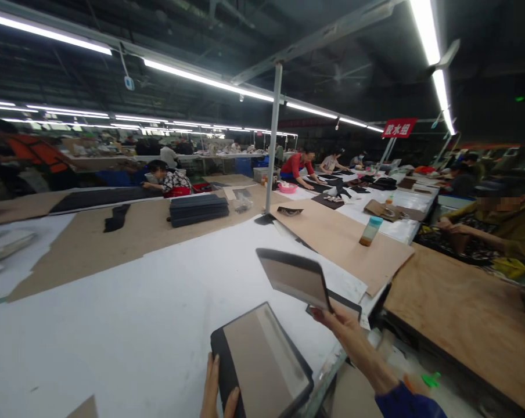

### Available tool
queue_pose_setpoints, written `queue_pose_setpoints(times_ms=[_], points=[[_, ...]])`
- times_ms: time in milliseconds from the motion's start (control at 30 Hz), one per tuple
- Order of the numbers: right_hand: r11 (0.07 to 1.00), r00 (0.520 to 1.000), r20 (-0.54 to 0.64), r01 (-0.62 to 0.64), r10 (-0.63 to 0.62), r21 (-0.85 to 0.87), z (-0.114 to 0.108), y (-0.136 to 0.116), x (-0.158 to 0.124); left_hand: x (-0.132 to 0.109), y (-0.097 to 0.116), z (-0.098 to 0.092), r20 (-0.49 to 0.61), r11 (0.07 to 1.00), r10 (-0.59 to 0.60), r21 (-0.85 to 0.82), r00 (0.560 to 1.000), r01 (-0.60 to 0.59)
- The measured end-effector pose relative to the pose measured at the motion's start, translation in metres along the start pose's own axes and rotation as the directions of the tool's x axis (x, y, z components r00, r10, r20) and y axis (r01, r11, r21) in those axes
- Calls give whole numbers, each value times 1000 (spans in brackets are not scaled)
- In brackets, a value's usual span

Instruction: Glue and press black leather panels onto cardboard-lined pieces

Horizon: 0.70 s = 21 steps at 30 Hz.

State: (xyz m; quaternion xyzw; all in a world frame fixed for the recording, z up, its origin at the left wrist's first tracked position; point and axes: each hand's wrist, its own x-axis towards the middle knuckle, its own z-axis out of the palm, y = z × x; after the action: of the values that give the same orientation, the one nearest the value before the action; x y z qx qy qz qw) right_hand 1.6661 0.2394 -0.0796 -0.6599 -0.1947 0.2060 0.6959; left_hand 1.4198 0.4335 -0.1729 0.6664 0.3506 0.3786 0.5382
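My right hand (336, 322) pinches the lower right corner of a flat beige panel (295, 278) with a dark border, raised and tilted above the white table. Under that hand, another dark-edged piece (347, 305) lies partly hidden near the table edge. At the bottom centre, my left hand (216, 386) grips the dark left edge of a second beige panel (262, 360), which has a black border and a shiny pale strip. Part of the left hand is cut off by the frame's lower edge. What kind of article the panels are for cannot be made out.
A dark stack (199, 210) of cloth-like pieces and a metal post (274, 139) stand beyond the white tabletop (136, 325). A teal-lidded bottle (371, 231) sits on brown board at right. A wooden table (467, 325) is farther right, with a person (502, 232) beside it.
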Motion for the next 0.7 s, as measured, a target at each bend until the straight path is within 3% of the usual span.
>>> queue_pose_setpoints(times_ms=[67, 133, 233, 300, 433, 567, 700], points=[[980, 980, 178, 117, -88, -163, 18, -2, -15, -2, 4, -3, -3, 997, 3, -77, 1000, -4], [920, 926, 353, 247, -132, -304, 30, -1, -28, -1, 11, -7, 16, 988, -33, -149, 999, 35], [845, 879, 451, 352, -151, -402, 39, 2, -38, 5, 23, -11, 50, 968, -190, -160, 981, 195], [816, 875, 451, 387, -178, -429, 41, 2, -40, 4, 27, -12, 53, 961, -230, -144, 972, 236], [768, 868, 454, 427, -201, -478, 42, -7, -45, -10, 19, -10, 55, 995, -64, -73, 996, 68], [768, 911, 358, 378, -207, -517, 44, -23, -56, -24, -2, -4, 24, 991, 134, 25, 991, -135], [767, 956, 225, 285, -186, -575, 50, -27, -67, -24, -17, -1, 9, 987, 154, 49, 988, -154]])
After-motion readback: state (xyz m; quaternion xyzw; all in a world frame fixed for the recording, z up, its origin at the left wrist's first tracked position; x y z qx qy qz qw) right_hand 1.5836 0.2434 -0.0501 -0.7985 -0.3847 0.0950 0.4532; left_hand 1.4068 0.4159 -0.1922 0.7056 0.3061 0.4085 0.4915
